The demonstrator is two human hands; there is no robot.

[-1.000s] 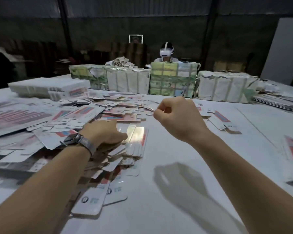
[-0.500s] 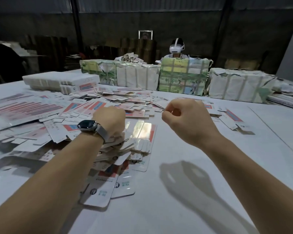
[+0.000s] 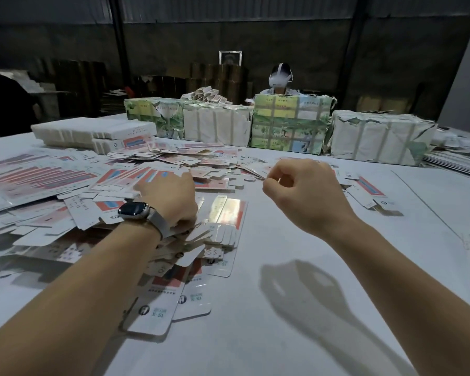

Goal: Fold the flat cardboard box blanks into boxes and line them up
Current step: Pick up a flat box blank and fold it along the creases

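A loose heap of flat white box blanks with red and blue print (image 3: 174,267) covers the left half of the white table (image 3: 296,335). My left hand (image 3: 171,202), a watch on its wrist, is curled down into the heap, fingers closed around the edges of several blanks; what the fingertips hold is partly hidden. A glossy stack of blanks (image 3: 228,213) lies just to its right. My right hand (image 3: 301,191) hovers above the table in a loose fist, thumb against forefinger, with nothing visible in it.
Wrapped bundles (image 3: 291,126) form a row across the far side, with a person in a headset (image 3: 280,80) seated behind them. A white stack of blanks (image 3: 92,131) sits far left. More loose blanks (image 3: 369,191) lie to the right.
My left hand has turned and dug deeper into the heap, closing on blanks. The right hand stays raised in a fist, shifted slightly right as my head moved.
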